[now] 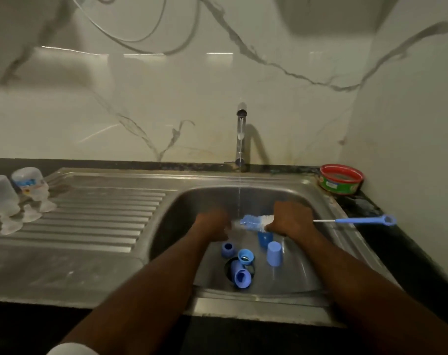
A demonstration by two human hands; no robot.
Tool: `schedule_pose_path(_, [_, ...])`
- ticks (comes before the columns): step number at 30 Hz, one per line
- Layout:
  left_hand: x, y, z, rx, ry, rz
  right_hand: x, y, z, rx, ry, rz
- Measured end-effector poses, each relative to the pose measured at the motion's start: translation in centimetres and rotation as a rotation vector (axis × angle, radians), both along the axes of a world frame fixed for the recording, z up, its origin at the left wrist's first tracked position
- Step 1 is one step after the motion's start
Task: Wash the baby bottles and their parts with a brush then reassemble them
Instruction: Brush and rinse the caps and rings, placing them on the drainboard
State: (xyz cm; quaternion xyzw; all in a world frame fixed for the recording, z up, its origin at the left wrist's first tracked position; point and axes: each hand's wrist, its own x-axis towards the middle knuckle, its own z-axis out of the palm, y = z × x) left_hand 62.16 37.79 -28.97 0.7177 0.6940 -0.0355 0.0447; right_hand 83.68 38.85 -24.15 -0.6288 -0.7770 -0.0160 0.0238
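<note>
Over the steel sink (181, 201), my right hand (292, 217) grips a blue-and-white bottle brush (256, 222); its wire stem and blue handle stick out to the right. The bristle tip meets my left hand (212, 224), which is curled round a small clear part that blur hides. A thin stream falls from the tap (241, 137) between my hands. Blue parts lie in the basin: a ring (228, 249), a collar (246, 257), a cap (274, 253), a cup (265, 239) and another cap (241, 276) on the drain. Two clear bottles (2, 196) (30, 183) stand upside down on the drainboard.
Clear teats (30, 213) sit by the bottles on the ribbed drainboard (102, 216) at left. A red-and-green tub (342, 179) stands on the dark counter behind the sink's right corner. The marble wall closes in on the right.
</note>
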Motion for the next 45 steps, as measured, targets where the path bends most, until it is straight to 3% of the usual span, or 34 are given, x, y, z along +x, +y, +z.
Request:
schedule_pose_path(2, [0.3, 0.8, -1.3, -0.123, 0.088, -0.043, 0.2, 1.0, -0.1, 0.017, -0.018, 0.004])
schedule_pose_path(6, [0.8, 2.2, -2.3, -0.193, 0.15, -0.136, 0.1, 2.7, -0.5, 0.064, -0.017, -0.001])
schedule_pose_path(17, [1.2, 2.3, -3.4, -0.208, 0.101, -0.195, 0.2, 3.0, -0.8, 0.057, 0.017, -0.055])
schedule_pose_path(21, [1.2, 2.3, -3.1, -0.102, 0.073, -0.13, 0.5, 2.5, -0.4, 0.05, 0.042, -0.06])
schedule_pose_path(23, [1.3, 2.7, -2.3, 0.008, -0.079, -0.054, 1.0, 2.4, -0.2, 0.058, 0.07, -0.073])
schedule_pose_path(27, [2.2, 3.3, 0.0, 0.302, -0.561, 0.05, 1.2, 2.3, -0.3, 0.06, 0.146, -0.102])
schedule_pose_path(35, [5.9, 3.5, 3.8, 0.709, -1.106, 0.056, 0.2, 1.6, -0.7, 0.099, 0.141, -0.062])
schedule_pose_path(38, [5.5, 3.3, 3.4, 0.55, -1.285, 0.045, 0.7, 1.7, -0.9, 0.106, 0.149, -0.05])
schedule_pose_path(42, [4.4, 4.3, 3.2, 0.193, -1.779, 0.269, 0.8, 1.8, -0.7, 0.118, 0.157, -0.042])
schedule_pose_path(45, [4.2, 5.5, 3.1, 0.091, -2.011, 0.397, 0.2, 1.6, -0.8, 0.116, 0.155, -0.039])
